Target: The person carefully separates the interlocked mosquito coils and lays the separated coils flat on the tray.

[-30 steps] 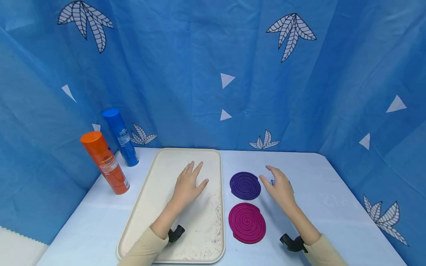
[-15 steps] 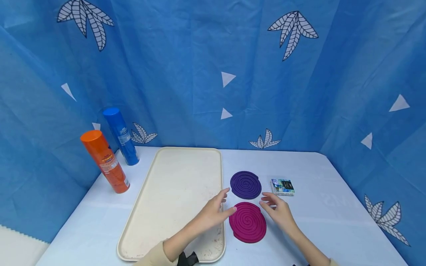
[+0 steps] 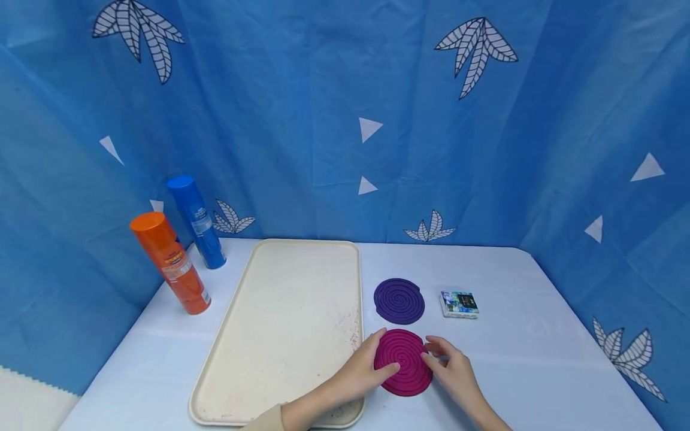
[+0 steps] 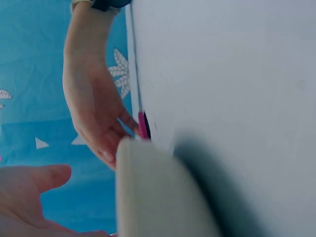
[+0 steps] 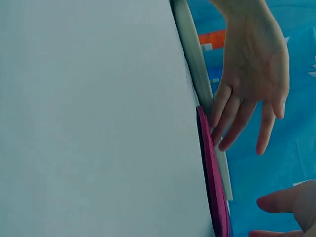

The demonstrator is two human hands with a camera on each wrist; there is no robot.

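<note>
A magenta mosquito coil (image 3: 403,363) lies flat on the white table, its spiral side up. At its left edge is my left hand (image 3: 362,369), thumb stretched over the coil's lower left and fingers along the rim. My right hand (image 3: 454,372) is at the opposite edge, thumb and forefinger beside the rim. The right wrist view shows straight, spread fingers on the left hand (image 5: 254,64). Relaxed fingers hang from the right hand (image 4: 94,94) in the left wrist view, close to the coil's edge (image 4: 143,125). Whether the fingertips touch the coil is hard to tell.
Left of the coil lies a cream tray (image 3: 291,299). Behind the coil is a purple mosquito coil (image 3: 399,301), with a small patterned box (image 3: 459,304) to its right. An orange spray can (image 3: 171,263) and a blue spray can (image 3: 196,221) stand at the back left.
My left hand has moved from above the tray rightward to the magenta coil. My right hand has come down from near the small box, uncovering it, to the coil's right edge.
</note>
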